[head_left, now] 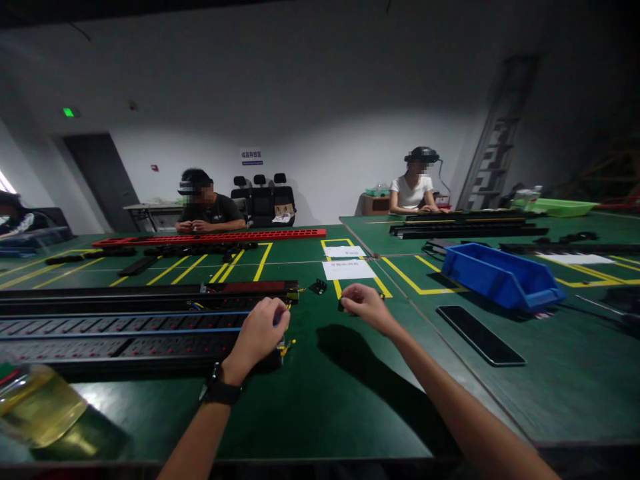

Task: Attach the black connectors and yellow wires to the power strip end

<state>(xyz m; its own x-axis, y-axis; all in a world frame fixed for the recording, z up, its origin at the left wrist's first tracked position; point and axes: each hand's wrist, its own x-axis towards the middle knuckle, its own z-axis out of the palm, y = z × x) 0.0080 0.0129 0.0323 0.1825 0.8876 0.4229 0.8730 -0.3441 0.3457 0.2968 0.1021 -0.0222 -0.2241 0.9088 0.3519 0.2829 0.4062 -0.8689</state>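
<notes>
We see one green matte surface (320, 413). One long black power strip (120, 333) lies at our left. Left hand (260, 333) is curled over its end. Right hand (365, 305) pinches one small black part (342, 307), just beside two white paper sheets (348, 269).

I am seeing 2 of my own hands, left hand (260, 333) and right hand (364, 305), plus 1 blue bin (500, 275), 2 white paper sheets (347, 269), 1 long red strip (210, 237), and 3 co-workers (207, 207) sitting.
</notes>
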